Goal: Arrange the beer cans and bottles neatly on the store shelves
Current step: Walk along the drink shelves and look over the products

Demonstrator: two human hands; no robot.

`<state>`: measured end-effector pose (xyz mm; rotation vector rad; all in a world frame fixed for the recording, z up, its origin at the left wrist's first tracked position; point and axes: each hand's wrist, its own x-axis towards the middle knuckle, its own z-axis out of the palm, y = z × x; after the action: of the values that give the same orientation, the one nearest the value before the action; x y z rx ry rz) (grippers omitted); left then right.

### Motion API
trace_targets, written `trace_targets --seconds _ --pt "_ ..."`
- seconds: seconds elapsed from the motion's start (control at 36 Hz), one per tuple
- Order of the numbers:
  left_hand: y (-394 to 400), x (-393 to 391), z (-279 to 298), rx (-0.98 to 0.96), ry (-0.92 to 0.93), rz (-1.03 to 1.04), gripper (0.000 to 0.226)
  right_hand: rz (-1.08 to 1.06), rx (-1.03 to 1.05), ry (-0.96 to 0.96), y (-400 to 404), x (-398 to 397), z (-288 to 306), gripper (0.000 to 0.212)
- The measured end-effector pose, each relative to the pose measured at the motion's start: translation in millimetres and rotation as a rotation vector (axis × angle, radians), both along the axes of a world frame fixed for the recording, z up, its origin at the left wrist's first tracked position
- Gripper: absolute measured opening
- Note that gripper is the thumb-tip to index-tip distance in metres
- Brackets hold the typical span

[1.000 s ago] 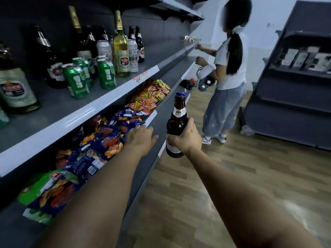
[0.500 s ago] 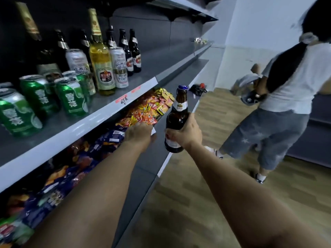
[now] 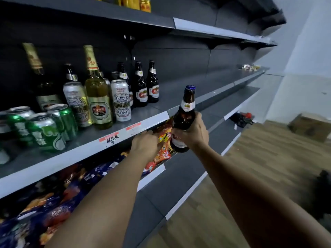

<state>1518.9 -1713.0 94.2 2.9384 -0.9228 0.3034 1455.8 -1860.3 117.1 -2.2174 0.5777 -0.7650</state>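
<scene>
Bottle (image 3: 184, 120) of brown glass with a blue cap is the item in hand: we find it upright at centre frame, our right hand (image 3: 192, 130) wrapped round its lower body, thumb and fingers curled over the label. We judge the low grip deliberate, since it leaves the base and neck free for setting the bottle down among others.

Our left hand (image 3: 145, 144) sits just left of it, fingers loosely extended and holding nothing, resting on or just over the red snack packets (image 3: 163, 142) below the shelf lip; whether it touches them we cannot tell. We read it as a steadying or guiding hand.

The bottle stands just in front of the middle shelf (image 3: 179, 102), at the level of its white price strip (image 3: 136, 126), not yet on it. Bare shelf surface lies directly behind and to the right, which we take as the likely landing spot.

Further left on that shelf, two dark bottles (image 3: 146, 83) with red labels stand side by side at the back, labels outward. Silver cans (image 3: 120, 100) and a tall pale green bottle (image 3: 97, 97) stand ahead of them, and green cans (image 3: 44, 129) cluster at centre left, less evenly faced. Sorting by type appears under way, not finished.

Gold cans (image 3: 132, 2) show on the top shelf. A cardboard box (image 3: 311, 126) rests on the wooden floor at right.
</scene>
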Motion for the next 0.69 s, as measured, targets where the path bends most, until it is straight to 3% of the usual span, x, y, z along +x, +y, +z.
trace_targets --seconds 0.22,0.69 --pt "-33.4 56.0 8.2 -0.042 -0.087 0.125 0.042 0.130 -0.005 -0.103 -40.0 72.5 19.1 0.085" --pt "-74.2 197.8 26.5 -0.119 -0.088 0.211 0.040 0.220 -0.043 -0.135 -70.7 240.8 44.3 0.084"
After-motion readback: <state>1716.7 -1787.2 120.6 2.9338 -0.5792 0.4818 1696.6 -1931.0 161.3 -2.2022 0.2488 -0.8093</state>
